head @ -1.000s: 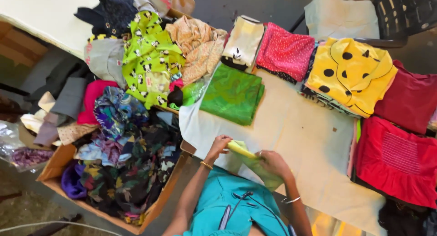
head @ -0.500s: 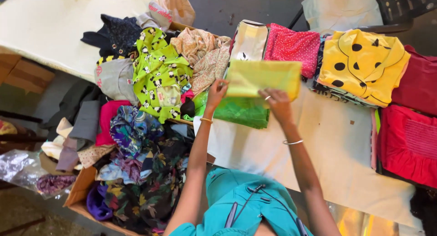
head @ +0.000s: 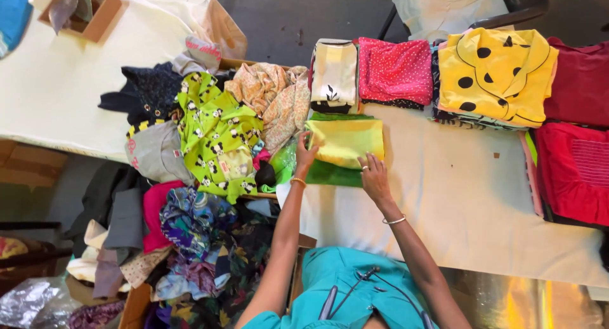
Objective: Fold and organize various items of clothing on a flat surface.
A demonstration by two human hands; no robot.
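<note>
The folded yellow cloth lies atop a folded green cloth on the white table, left hand gripping its left edge, right hand flat against its lower right edge.

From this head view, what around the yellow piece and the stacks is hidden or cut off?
- Green cloth: mostly hidden under the folded yellow cloth.
- Left hand fingers: tips hidden behind the yellow cloth's edge.
- Red garment: cut off by the right frame edge.
- Box of mixed clothes: its lower layers are buried and it runs off the bottom edge.
</note>
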